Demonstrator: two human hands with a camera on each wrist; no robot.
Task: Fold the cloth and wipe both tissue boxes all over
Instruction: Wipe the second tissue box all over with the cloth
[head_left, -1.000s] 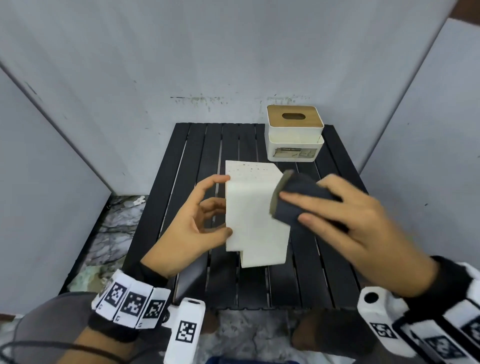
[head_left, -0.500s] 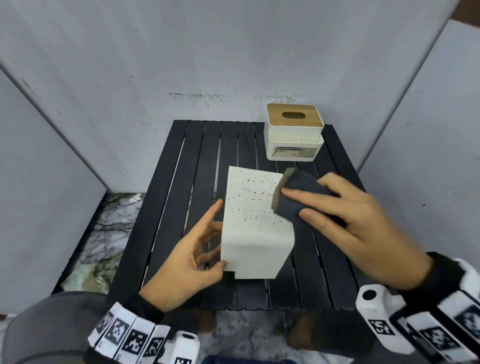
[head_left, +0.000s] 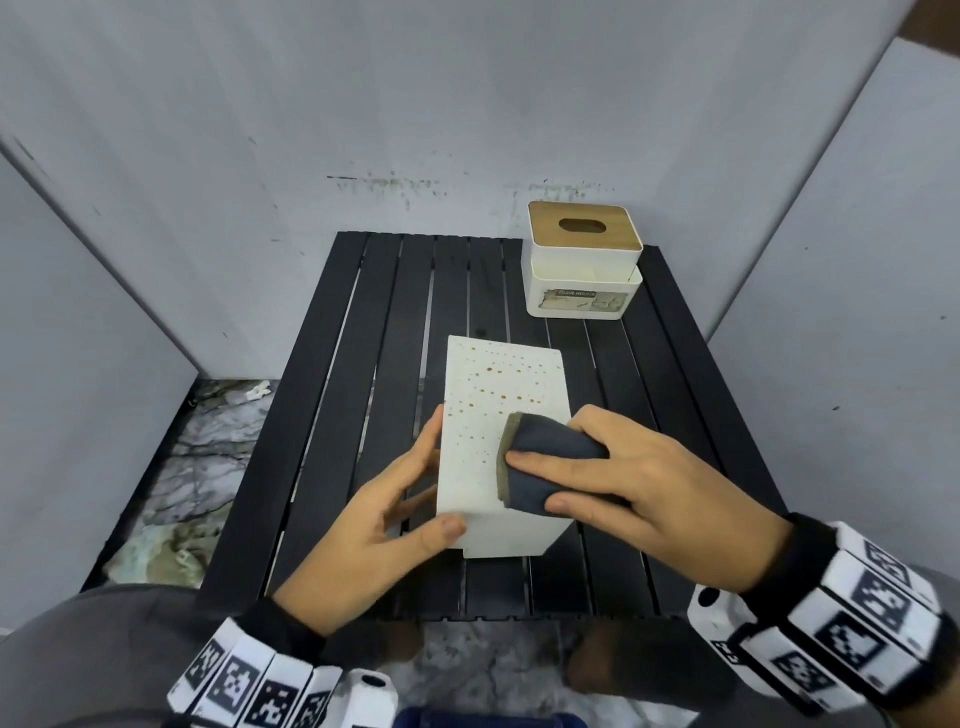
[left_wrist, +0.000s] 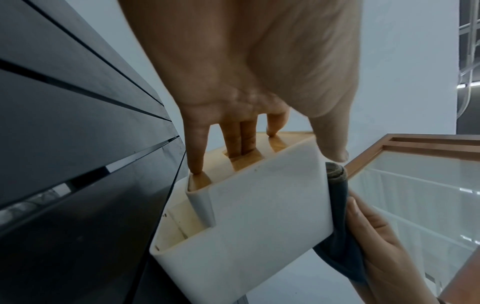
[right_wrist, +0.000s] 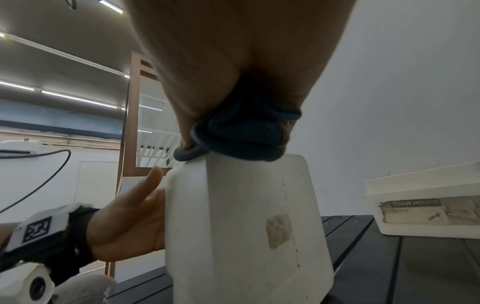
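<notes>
A white tissue box (head_left: 488, 410) lies on its side in the middle of the black slatted table (head_left: 384, 322), its perforated face up. My left hand (head_left: 410, 499) grips its left near corner, with the fingers (left_wrist: 197, 152) against the wooden lid and the thumb on the near face. My right hand (head_left: 623, 478) holds a folded dark grey cloth (head_left: 545, 462) and presses it on the near right part of the upper face. The cloth (right_wrist: 246, 135) is bunched under the right palm on the box (right_wrist: 246, 226). A second white tissue box (head_left: 582, 260) with a wooden lid stands upright at the back right.
Grey panels close in the table at the back, left and right. The second box (right_wrist: 420, 209) is a short way behind the box I hold. Marble floor (head_left: 197, 457) shows left of the table and past its near edge.
The box came down from a tilted, lifted pose, and its perforated face now points up. My right hand slid the cloth toward the near end. My left hand moved along the left side.
</notes>
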